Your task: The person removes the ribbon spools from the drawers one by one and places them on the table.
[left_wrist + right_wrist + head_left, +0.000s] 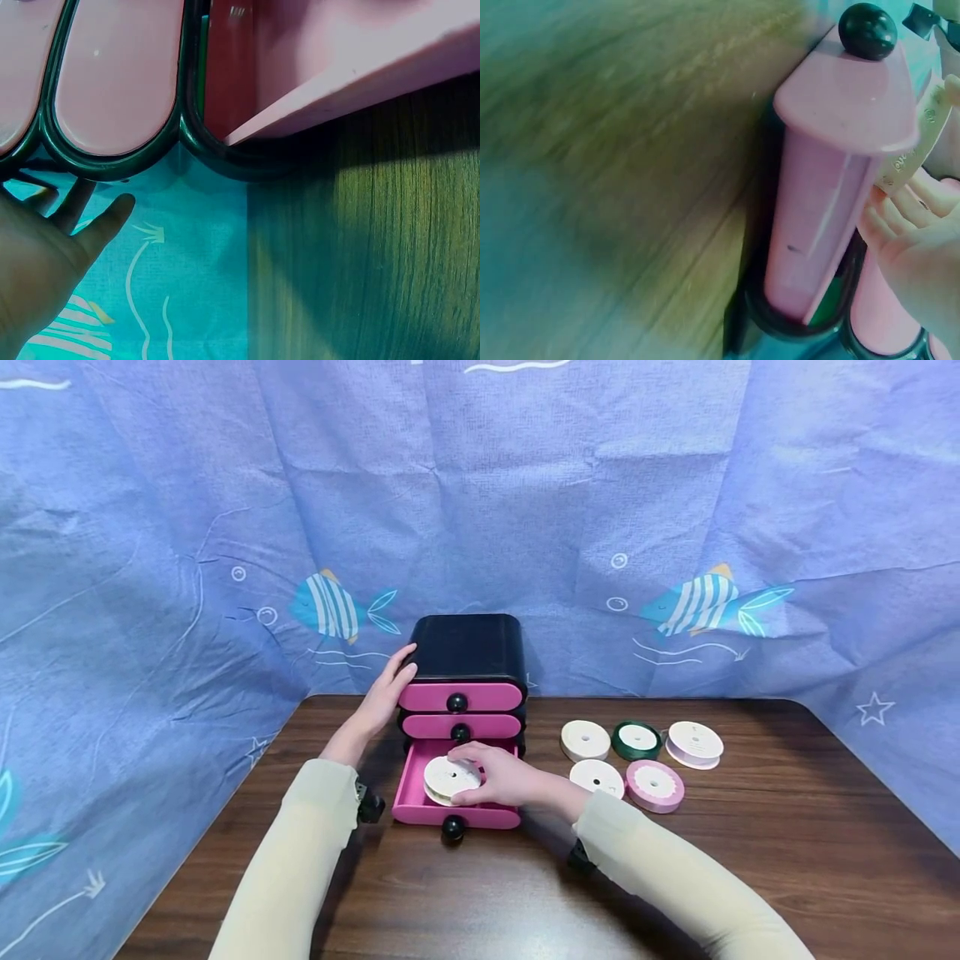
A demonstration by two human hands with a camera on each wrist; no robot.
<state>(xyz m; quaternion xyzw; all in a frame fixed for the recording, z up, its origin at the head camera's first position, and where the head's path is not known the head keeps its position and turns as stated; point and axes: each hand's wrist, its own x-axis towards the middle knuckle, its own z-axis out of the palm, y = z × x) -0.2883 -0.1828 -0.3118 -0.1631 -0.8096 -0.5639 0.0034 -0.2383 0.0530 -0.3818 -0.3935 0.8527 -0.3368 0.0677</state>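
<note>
A small black cabinet (468, 647) with pink drawers stands at the table's far side, its bottom drawer (480, 817) pulled out. My right hand (504, 775) pinches a white ribbon spool (442, 774) between thumb and fingers, within the drawer's outline in the head view. In the right wrist view, the ribbon's printed edge (928, 127) shows beside the fingers; whether the spool touches the drawer floor I cannot tell. My left hand (381, 697) rests against the cabinet's left side with extended fingers, and in the left wrist view its fingers (105, 225) are spread near the cabinet.
To the cabinet's right lie several ribbon spools: a cream one (585, 741), a dark green one (637, 741), a pale one (694, 745), a white one (596, 778) and a pink one (656, 787). A blue fish-print cloth (510, 527) hangs behind the brown table (787, 827).
</note>
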